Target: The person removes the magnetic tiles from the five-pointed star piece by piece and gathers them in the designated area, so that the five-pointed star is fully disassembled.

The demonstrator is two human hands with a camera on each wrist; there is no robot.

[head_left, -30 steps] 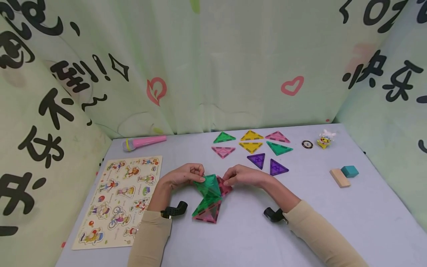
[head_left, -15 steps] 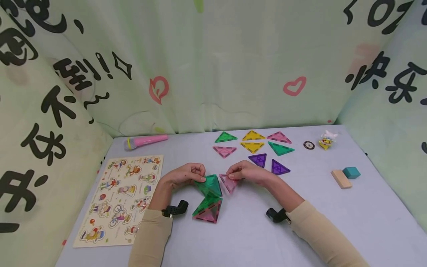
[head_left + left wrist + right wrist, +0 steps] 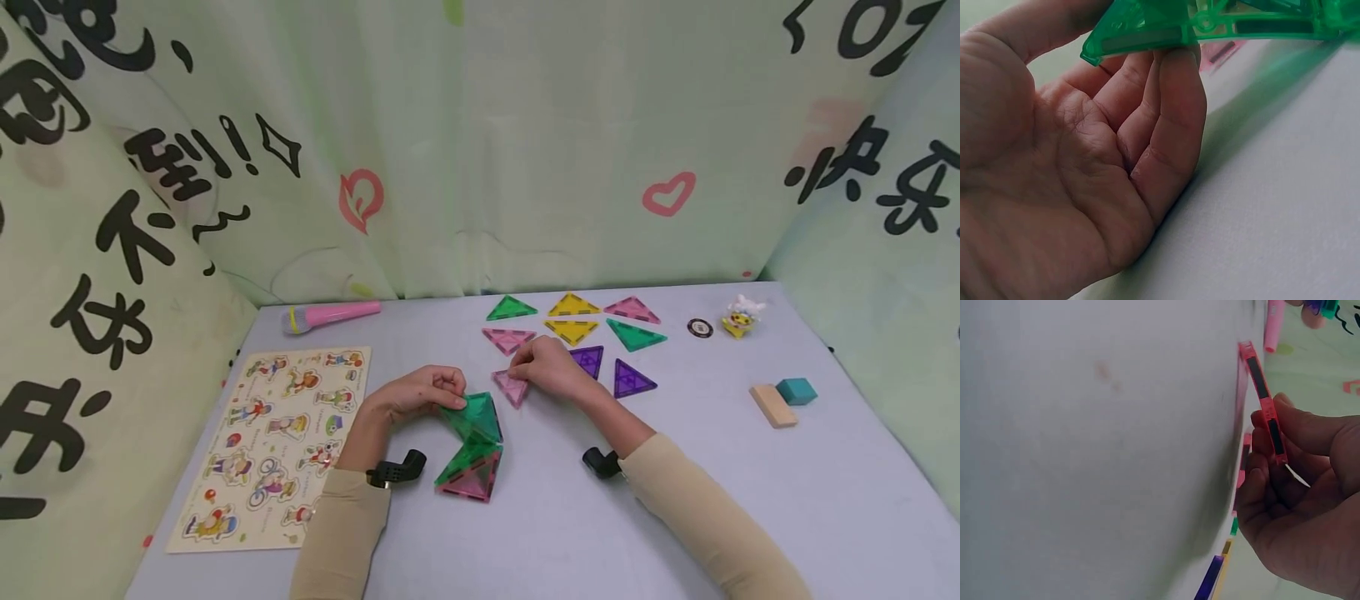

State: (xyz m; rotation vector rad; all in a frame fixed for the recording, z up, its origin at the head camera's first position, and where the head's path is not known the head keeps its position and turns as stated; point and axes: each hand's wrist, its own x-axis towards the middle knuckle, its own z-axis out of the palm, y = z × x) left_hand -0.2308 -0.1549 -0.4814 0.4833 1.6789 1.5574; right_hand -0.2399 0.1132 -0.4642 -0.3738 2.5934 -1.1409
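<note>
In the head view my left hand [image 3: 420,392] pinches the upper left corner of a joined shape of green and pink magnetic tiles [image 3: 472,433]. The left wrist view shows the green tile edge [image 3: 1147,39] between its thumb and fingers. My right hand [image 3: 551,367] holds a single pink triangular magnetic tile [image 3: 511,386] by its right corner, apart from the joined shape. From the right wrist that pink tile appears edge-on, with dark strips along its side. Just beyond the right hand lies another pink triangle [image 3: 508,339], and the hand partly covers a purple triangle [image 3: 588,360].
Several green, yellow, pink and purple triangles, among them a yellow one [image 3: 572,332], lie at the back. A picture board [image 3: 273,450] and a pink toy microphone [image 3: 333,315] are left. Right are a round disc [image 3: 700,327], a small figurine [image 3: 741,317] and two blocks [image 3: 773,406].
My right hand has pulled the pink triangle away from the joined shape and moved it back toward the loose tiles. The left hand keeps its hold on the green part.
</note>
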